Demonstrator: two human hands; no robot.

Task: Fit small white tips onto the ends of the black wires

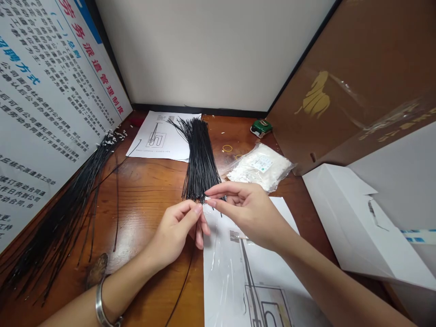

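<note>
My left hand [177, 231] is closed in a pinch on the end of a thin black wire [185, 282], whose length hangs down toward the table's front edge. Between the thumb and fingers of my right hand [252, 212] is a small white connector [207, 199], close to the left fingertips. Whether wire and connector touch cannot be made out. Just beyond both hands lies a thick bundle of black wires [200, 156]. A clear bag of small white parts [260, 167] rests behind my right hand.
Black wires with white ends [73, 200] lie along the left board. A printed drawing [225, 281] is under my right arm, another sheet [143, 141] at the back. A green tape measure [261, 128], rubber band [227, 148] and white box [347, 218] are to the right.
</note>
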